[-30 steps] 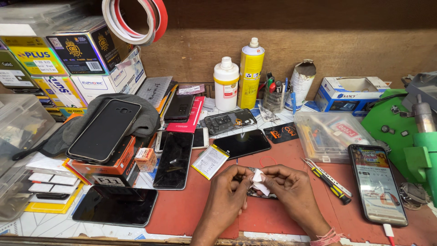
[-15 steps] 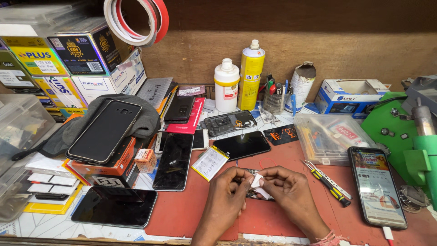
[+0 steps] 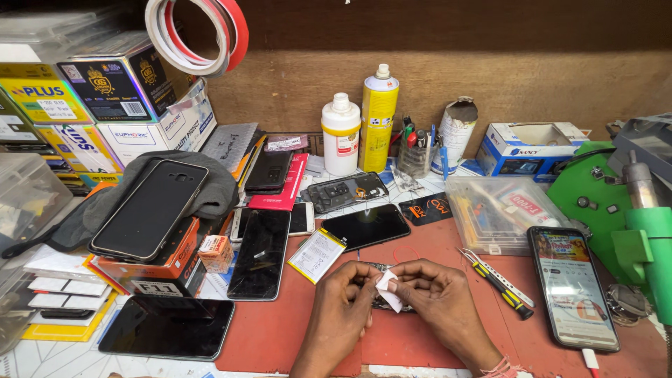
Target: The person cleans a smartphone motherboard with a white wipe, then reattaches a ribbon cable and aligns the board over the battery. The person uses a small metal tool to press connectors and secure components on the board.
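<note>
My left hand [image 3: 343, 301] and my right hand [image 3: 435, 294] meet low over a red work mat [image 3: 280, 329]. Between their fingertips both pinch a small white piece of paper or tape [image 3: 386, 288]. Under the hands lies a small dark phone part [image 3: 381, 269], mostly hidden. A phone battery [image 3: 316, 255] rests just left of my left hand. A black phone screen [image 3: 365, 226] lies just beyond the hands.
Several phones lie to the left, one [image 3: 260, 253] close by. A lit phone [image 3: 572, 285] and a yellow-black screwdriver [image 3: 500, 290] sit right. A white bottle [image 3: 340, 134], a yellow spray can [image 3: 378, 117], a clear parts box [image 3: 500, 210] and stacked cartons [image 3: 105, 105] stand behind.
Both hands have stayed over the same spot. The fingers have shifted slightly on the white piece, which now hangs lower between them.
</note>
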